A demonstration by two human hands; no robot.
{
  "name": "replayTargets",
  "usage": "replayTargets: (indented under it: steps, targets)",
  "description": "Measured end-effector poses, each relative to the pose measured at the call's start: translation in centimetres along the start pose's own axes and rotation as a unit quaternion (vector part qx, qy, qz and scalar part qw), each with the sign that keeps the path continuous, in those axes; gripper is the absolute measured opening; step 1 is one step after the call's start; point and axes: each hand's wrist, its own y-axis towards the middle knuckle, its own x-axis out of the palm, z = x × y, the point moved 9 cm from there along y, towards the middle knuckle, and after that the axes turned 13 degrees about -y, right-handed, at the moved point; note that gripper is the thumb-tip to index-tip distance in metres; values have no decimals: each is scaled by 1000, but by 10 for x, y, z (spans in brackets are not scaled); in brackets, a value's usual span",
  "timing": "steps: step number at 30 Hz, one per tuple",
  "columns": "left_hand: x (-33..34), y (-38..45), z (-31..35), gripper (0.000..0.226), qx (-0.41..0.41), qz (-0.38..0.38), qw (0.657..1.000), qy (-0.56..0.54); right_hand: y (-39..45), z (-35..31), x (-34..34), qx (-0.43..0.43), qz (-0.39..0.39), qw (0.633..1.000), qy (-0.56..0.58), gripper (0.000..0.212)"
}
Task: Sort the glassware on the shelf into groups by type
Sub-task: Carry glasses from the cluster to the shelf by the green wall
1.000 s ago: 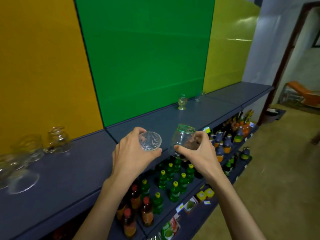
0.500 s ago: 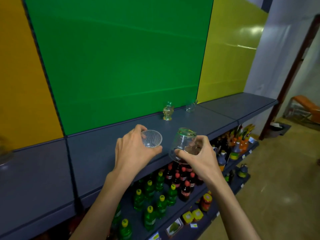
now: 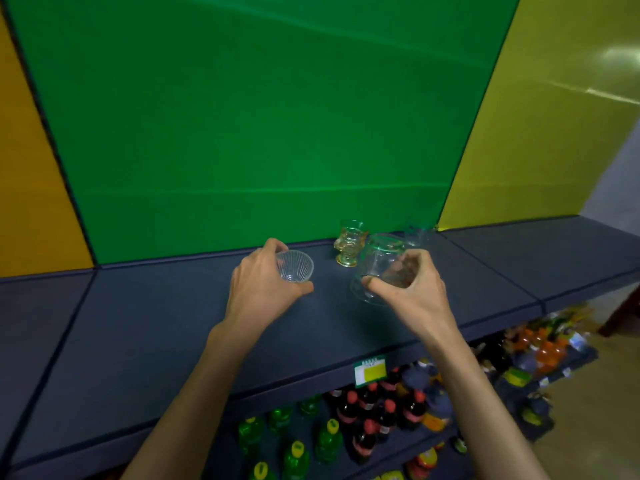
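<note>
My left hand [image 3: 263,289] grips a small clear ribbed glass cup [image 3: 295,266], its mouth tilted toward me, above the dark blue shelf [image 3: 173,327]. My right hand [image 3: 412,292] holds a rounded clear glass [image 3: 375,268] with a green rim, tilted, fingers curled around its lower part. Just behind it, near the green back panel, stands a small amber glass with a green rim [image 3: 349,245]. Another small clear glass [image 3: 415,235] stands further right at the back, blurred.
The back wall has orange, green [image 3: 259,126] and yellow panels. Below the shelf's front edge with a green-yellow price tag [image 3: 370,370], lower shelves hold several green and dark soda bottles [image 3: 367,414]. Open floor lies at the right.
The view has swung right and closer to the shelf; the glasses on the far left have left the frame. Both hands, still holding their glasses, now hover over the shelf near the amber glass.
</note>
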Motion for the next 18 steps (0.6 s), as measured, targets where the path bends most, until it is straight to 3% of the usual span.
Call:
replayTargets:
  steps: [12, 18]
  targets:
    - [-28, 21, -55, 66, -141, 148, 975, 87, 70, -30, 65, -124, -160, 977, 71, 61]
    - [-41, 38, -88, 63, -203, 147, 961, 117, 86, -33, 76, -137, -185, 970, 75, 63]
